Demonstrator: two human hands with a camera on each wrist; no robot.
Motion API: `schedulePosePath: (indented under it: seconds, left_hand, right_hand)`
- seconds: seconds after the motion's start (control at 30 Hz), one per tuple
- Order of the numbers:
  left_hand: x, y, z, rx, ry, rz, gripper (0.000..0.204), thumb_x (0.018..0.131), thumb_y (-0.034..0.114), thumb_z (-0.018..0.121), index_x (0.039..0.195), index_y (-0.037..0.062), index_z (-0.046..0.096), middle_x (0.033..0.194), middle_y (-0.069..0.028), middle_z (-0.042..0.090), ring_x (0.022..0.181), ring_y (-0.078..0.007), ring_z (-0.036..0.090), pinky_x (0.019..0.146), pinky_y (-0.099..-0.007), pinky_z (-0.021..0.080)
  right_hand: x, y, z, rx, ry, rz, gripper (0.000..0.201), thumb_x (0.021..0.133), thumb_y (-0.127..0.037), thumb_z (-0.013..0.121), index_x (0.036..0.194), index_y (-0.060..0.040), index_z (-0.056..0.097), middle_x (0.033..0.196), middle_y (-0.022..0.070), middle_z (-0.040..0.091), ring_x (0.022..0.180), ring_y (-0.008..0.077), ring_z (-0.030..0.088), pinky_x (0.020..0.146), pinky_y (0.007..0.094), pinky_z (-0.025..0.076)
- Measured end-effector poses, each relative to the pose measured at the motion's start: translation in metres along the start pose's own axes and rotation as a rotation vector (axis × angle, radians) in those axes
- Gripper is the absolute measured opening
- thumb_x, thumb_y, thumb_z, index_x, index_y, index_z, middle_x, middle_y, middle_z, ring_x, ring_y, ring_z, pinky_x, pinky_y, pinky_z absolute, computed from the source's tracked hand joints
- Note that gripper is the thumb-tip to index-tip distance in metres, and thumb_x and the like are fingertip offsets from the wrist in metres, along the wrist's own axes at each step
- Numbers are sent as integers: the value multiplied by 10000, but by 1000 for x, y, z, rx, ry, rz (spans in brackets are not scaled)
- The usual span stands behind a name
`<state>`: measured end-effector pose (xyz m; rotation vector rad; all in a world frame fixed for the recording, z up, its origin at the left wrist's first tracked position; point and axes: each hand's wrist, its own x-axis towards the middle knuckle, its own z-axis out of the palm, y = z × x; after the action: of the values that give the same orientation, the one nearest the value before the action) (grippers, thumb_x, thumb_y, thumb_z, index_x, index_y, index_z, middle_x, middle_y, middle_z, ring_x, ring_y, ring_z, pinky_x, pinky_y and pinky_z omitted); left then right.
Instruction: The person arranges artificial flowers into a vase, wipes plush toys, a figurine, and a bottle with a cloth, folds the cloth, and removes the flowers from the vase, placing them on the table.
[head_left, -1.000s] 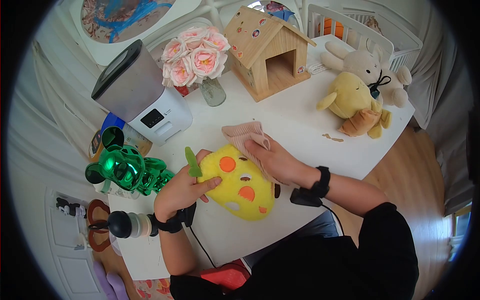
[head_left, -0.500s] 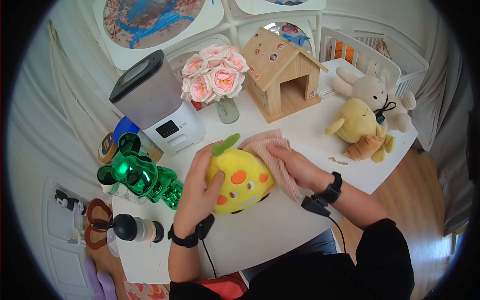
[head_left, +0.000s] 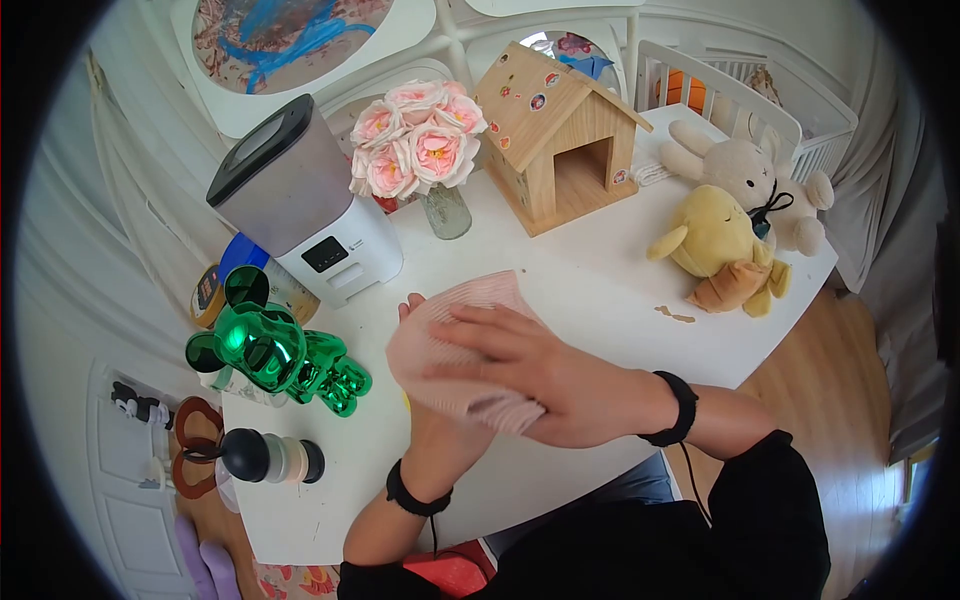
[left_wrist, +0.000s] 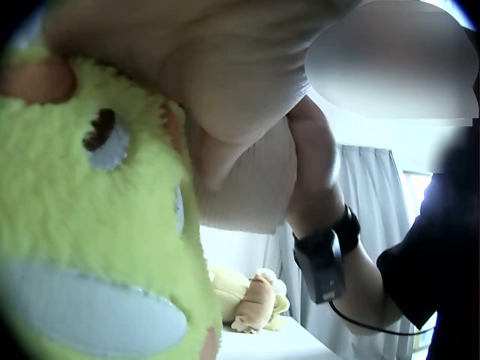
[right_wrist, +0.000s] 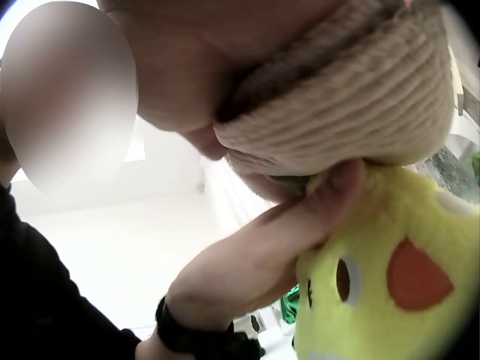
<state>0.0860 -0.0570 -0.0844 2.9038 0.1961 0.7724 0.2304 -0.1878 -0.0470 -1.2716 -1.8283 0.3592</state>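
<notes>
A fluffy yellow plush toy point(left_wrist: 142, 202) with orange patches and stitched eyes is between my hands, mostly covered in the head view. My left hand point(head_left: 450, 435) grips it from below, its thumb pressed along the fur in the right wrist view. Over the toy's top lies a pink ribbed cloth point(head_left: 415, 350). My right hand point(head_left: 570, 385) holds this cloth against the toy, fingers spread across it. Folds of the cloth bunch beneath the right palm in the right wrist view; the right thumb is hidden in the head view.
Left on the white table point(head_left: 620, 310) are a glossy green bear figure point(head_left: 265, 345), a dark-capped bottle point(head_left: 270, 455) and a white dispenser point(head_left: 340, 250). Behind are a rose vase point(head_left: 445, 210) and wooden house point(head_left: 560, 130). Plush toys point(head_left: 715, 230) sit at right.
The toy has turned, so its face no longer shows in the head view. My right hand has brought the cloth left from the toy's side over its top; my left hand has shifted beneath.
</notes>
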Motion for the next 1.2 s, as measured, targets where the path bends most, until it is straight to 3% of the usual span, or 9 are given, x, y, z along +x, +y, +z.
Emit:
schedulePosePath:
  seconds: [0.07,0.13,0.27,0.33,0.4,0.53,0.67,1.0,1.2]
  left_hand:
    - [-3,-18,9,123,-31,75,835,909,457,614,1563,61,279,1528,-187,342,1443,-450,253,1149,-581,190]
    - [-6,-29,21,-100,19,-361,796,911,432,616,1565,105,302,1472,-187,379,1380,-420,313,1104,-524,249]
    - [15,-11,-7,-158,-151,-455,859,801,298,774,1511,58,355,1359,-181,397,1215,-378,394,1022,-437,310]
    - [10,-16,-4,-212,-110,-391,898,736,290,838,1472,36,391,1338,-176,399,1190,-372,400,1018,-445,311]
    - [10,-17,-5,-288,-163,-241,859,741,300,834,1447,32,424,1346,-170,398,1201,-368,397,1015,-445,306]
    - [17,-24,-24,-707,-405,148,923,686,170,869,1455,-41,404,1413,-181,353,1348,-389,336,1125,-466,306]
    - [3,-16,-21,-884,-483,-141,958,729,161,880,1508,13,343,1492,-199,316,1412,-403,307,1162,-435,320]
    - [14,-77,-25,-1062,-633,-187,980,776,161,871,1546,18,283,1567,-143,334,1421,-259,355,1164,-357,319]
    - [1,-108,-30,-1059,-723,-229,957,791,123,856,1555,29,288,1541,-95,406,1390,-190,392,1153,-341,333]
  right_hand:
    - [-9,-1,15,-163,-67,13,568,930,-102,622,1480,-118,485,1625,159,274,1505,368,235,1194,605,148]
    - [-24,6,20,-143,-72,-26,683,773,-85,697,1433,-103,520,1562,170,371,1511,341,243,1192,622,146]
    - [-46,3,-9,401,-76,84,369,955,-150,631,1311,-56,609,1384,144,564,1357,256,482,1148,469,337]
    - [-72,-6,-24,789,276,630,333,1030,-218,570,1305,-30,591,1304,106,606,1218,180,572,1043,337,450]
    - [-60,-12,-31,784,917,463,362,1047,-224,550,1334,-5,551,1339,80,578,1172,135,581,972,289,490]
    - [-39,-6,-41,579,1175,110,400,1046,-206,534,1393,-9,508,1398,113,538,1233,168,549,1006,329,474]
    - [-23,0,-12,234,298,239,592,971,-158,597,1529,-129,400,1533,168,413,1457,318,342,1179,448,287]
    - [-34,-17,75,-137,-116,48,993,676,-76,775,1561,-279,373,1683,42,171,1551,325,110,1167,679,83]
    - [-67,-10,69,-12,-277,32,606,761,-83,746,1344,-109,584,1444,89,527,1466,272,356,1208,604,152]
